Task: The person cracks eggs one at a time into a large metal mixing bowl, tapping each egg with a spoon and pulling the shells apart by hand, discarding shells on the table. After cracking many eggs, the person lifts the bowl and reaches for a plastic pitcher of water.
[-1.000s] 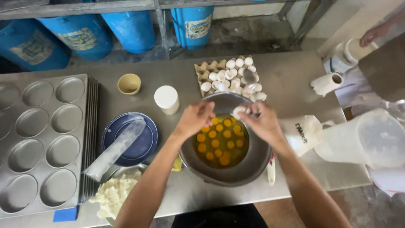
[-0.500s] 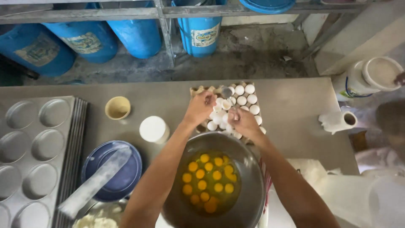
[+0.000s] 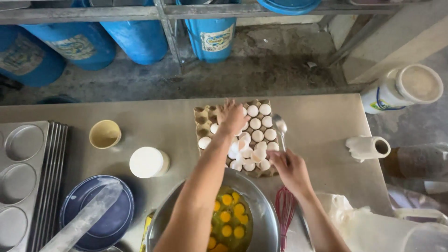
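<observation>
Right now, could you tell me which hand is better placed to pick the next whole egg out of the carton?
The left hand. It already rests on the egg carton, right beside the whole eggs in the far rows. The right hand sits at the carton's near edge by the broken shells and appears to hold a spoon.

Left hand (image 3: 232,116) outstretched, right hand (image 3: 290,167) curled.

I saw a brown cardboard egg carton (image 3: 204,119) on the steel table. Beyond it, blue drums carried paper labels: a pale one (image 3: 216,38) at centre, a faded one (image 3: 73,46) to the left. At right stood a white tub (image 3: 385,98) with a blue-printed label.
</observation>
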